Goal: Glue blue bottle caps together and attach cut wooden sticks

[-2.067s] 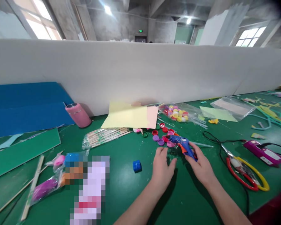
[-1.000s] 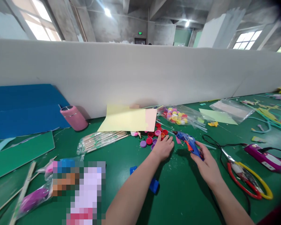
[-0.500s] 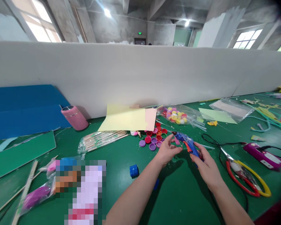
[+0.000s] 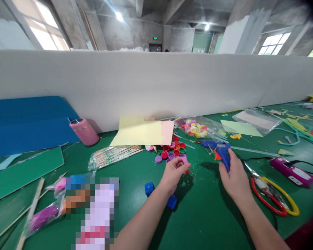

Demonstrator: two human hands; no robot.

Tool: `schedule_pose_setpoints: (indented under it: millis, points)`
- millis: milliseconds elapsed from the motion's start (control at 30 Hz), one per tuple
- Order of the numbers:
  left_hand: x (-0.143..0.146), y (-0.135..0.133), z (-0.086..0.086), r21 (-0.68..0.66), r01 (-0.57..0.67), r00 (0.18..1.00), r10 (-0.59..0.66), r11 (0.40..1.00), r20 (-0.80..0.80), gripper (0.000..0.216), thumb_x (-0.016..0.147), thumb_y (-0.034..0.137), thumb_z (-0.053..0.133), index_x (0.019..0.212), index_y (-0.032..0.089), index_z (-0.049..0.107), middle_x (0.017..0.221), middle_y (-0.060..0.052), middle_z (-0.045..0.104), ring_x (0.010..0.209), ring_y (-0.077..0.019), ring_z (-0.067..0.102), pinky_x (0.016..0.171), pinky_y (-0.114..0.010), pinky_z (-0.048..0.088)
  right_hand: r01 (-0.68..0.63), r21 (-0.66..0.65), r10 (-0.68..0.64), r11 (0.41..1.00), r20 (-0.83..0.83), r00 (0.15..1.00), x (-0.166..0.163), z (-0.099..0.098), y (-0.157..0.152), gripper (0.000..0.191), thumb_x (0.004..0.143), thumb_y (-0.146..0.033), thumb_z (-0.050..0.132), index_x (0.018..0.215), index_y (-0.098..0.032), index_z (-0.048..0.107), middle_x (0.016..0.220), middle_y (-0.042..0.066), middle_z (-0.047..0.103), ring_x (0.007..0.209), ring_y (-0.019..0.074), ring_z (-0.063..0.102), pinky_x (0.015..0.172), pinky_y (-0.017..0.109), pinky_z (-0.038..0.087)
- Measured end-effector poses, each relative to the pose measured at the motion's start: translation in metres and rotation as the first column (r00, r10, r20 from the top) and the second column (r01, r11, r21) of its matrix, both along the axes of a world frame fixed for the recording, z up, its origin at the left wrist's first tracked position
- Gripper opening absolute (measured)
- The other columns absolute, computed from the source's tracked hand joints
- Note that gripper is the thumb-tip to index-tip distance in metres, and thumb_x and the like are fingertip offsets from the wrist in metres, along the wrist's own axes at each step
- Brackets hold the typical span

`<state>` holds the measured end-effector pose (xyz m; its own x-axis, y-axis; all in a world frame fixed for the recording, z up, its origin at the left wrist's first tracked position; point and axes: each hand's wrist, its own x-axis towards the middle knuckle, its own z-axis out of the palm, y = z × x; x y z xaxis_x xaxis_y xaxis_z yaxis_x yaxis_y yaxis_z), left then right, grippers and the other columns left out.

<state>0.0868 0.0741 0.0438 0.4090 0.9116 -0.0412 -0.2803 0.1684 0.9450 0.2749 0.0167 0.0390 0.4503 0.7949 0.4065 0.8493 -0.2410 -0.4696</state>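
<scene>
My right hand point(image 4: 233, 173) is wrapped round the handle of a blue hot glue gun point(image 4: 214, 144) with an orange trigger. The gun's nozzle points left, and a clear glue stick point(image 4: 255, 151) runs out of its back end. Between the fingertips of my left hand point(image 4: 174, 174) is a small pink piece point(image 4: 184, 160), partly hidden; I cannot tell its exact kind. Just beyond that hand lies a cluster of red, purple and orange bottle caps point(image 4: 176, 152). Blue caps point(image 4: 149, 188) rest on the green table beside my left forearm.
Red-and-yellow-handled pliers point(image 4: 271, 196) and a purple power strip point(image 4: 292, 171) lie to the right, with black cords. A bundle of wooden sticks point(image 4: 116, 156), yellow paper point(image 4: 139, 132) and a bag of caps point(image 4: 197, 128) lie farther back. A pink flask point(image 4: 85, 132) stands by the white partition.
The glue gun has moved right, away from my left hand, and turned more level. My left hand has drawn back to the left and lower, with the pink piece in its fingers.
</scene>
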Motion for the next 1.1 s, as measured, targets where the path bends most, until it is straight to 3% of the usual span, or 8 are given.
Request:
schedule_pose_setpoints:
  millis: [300, 467, 533, 633, 733, 833, 1000, 1100]
  points:
    - [-0.039, -0.04, 0.011, -0.037, -0.211, 0.976, 0.208, 0.977, -0.067, 0.026, 0.062, 0.024, 0.067, 0.085, 0.015, 0.058, 0.069, 0.0, 0.059, 0.061, -0.0105, 0.052, 0.059, -0.023, 0.041, 0.015, -0.252, 0.011, 0.968, 0.1, 0.995, 0.026, -0.042, 0.013, 0.048, 0.082, -0.029, 0.034, 0.125, -0.007, 0.04, 0.097, 0.018, 0.058, 0.086, 0.0318, 0.056, 0.068, 0.042, 0.046]
    - [-0.046, -0.053, 0.01, 0.046, -0.248, 0.953, 0.252, 0.968, -0.17, 0.022, 0.06, 0.015, 0.064, 0.081, 0.015, 0.059, 0.06, 0.004, 0.05, 0.054, -0.0087, 0.044, 0.054, -0.022, 0.037, 0.052, -0.174, -0.029, 0.983, 0.133, 0.991, 0.008, -0.025, 0.005, 0.051, 0.08, -0.036, 0.041, 0.122, -0.008, 0.042, 0.111, 0.021, 0.05, 0.099, 0.0374, 0.048, 0.077, 0.051, 0.041]
    - [-0.048, -0.062, 0.01, 0.128, -0.229, 0.928, 0.256, 0.965, -0.271, 0.023, 0.061, 0.012, 0.062, 0.083, 0.015, 0.059, 0.06, 0.004, 0.048, 0.054, -0.0092, 0.042, 0.054, -0.023, 0.037, -0.123, -0.044, 0.125, 0.991, 0.036, 0.992, -0.017, -0.009, -0.007, 0.046, 0.081, -0.037, 0.042, 0.122, -0.015, 0.042, 0.113, 0.016, 0.05, 0.104, 0.0317, 0.046, 0.084, 0.046, 0.039]
    - [-0.051, -0.079, 0.009, 0.29, -0.143, 0.868, 0.26, 0.946, -0.422, 0.025, 0.061, 0.01, 0.056, 0.086, 0.014, 0.058, 0.068, 0.0, 0.052, 0.056, -0.0112, 0.044, 0.054, -0.024, 0.038, -0.64, 0.043, 0.62, 0.767, -0.304, 0.723, -0.06, 0.012, -0.031, 0.041, 0.083, -0.033, 0.044, 0.123, -0.024, 0.04, 0.116, 0.009, 0.048, 0.099, 0.022, 0.051, 0.082, 0.034, 0.045]
    - [-0.054, -0.096, 0.005, 0.348, -0.08, 0.877, 0.232, 0.934, -0.42, 0.026, 0.062, 0.01, 0.054, 0.087, 0.014, 0.06, 0.069, -0.003, 0.056, 0.059, -0.0132, 0.048, 0.055, -0.025, 0.041, -0.799, 0.058, 0.722, 0.599, -0.47, 0.507, -0.09, 0.021, -0.052, 0.038, 0.083, -0.03, 0.047, 0.121, -0.027, 0.044, 0.118, 0.007, 0.048, 0.104, 0.0205, 0.05, 0.087, 0.031, 0.043]
    - [-0.057, -0.109, -0.002, 0.261, -0.087, 0.924, 0.176, 0.962, -0.341, 0.029, 0.064, 0.012, 0.052, 0.092, 0.016, 0.059, 0.076, -0.005, 0.061, 0.064, -0.0149, 0.054, 0.058, -0.026, 0.045, -0.831, 0.073, 0.732, 0.551, -0.52, 0.44, -0.103, 0.016, -0.061, 0.032, 0.082, -0.028, 0.05, 0.114, -0.028, 0.052, 0.114, 0.006, 0.053, 0.106, 0.0211, 0.049, 0.09, 0.031, 0.041]
    - [-0.071, -0.117, -0.013, 0.116, -0.154, 0.946, 0.181, 0.981, -0.271, 0.056, 0.064, 0.012, 0.054, 0.118, 0.017, 0.04, 0.086, -0.006, 0.063, 0.058, -0.0114, 0.056, 0.059, -0.026, 0.048, -0.754, 0.117, 0.691, 0.646, -0.509, 0.513, -0.106, 0.001, -0.048, 0.028, 0.082, -0.031, 0.049, 0.109, -0.025, 0.054, 0.105, 0.006, 0.06, 0.097, 0.0213, 0.055, 0.083, 0.031, 0.045]
    - [-0.092, -0.105, -0.009, 0.282, -0.218, 0.816, 0.333, 0.934, -0.472, 0.039, 0.068, 0.016, 0.054, 0.107, 0.018, 0.049, 0.083, -0.006, 0.063, 0.055, -0.0118, 0.055, 0.057, -0.028, 0.048, -0.646, 0.085, 0.611, 0.758, -0.438, 0.66, -0.103, -0.005, -0.025, 0.026, 0.082, -0.035, 0.048, 0.104, -0.022, 0.055, 0.096, 0.007, 0.062, 0.086, 0.0201, 0.059, 0.074, 0.031, 0.049]
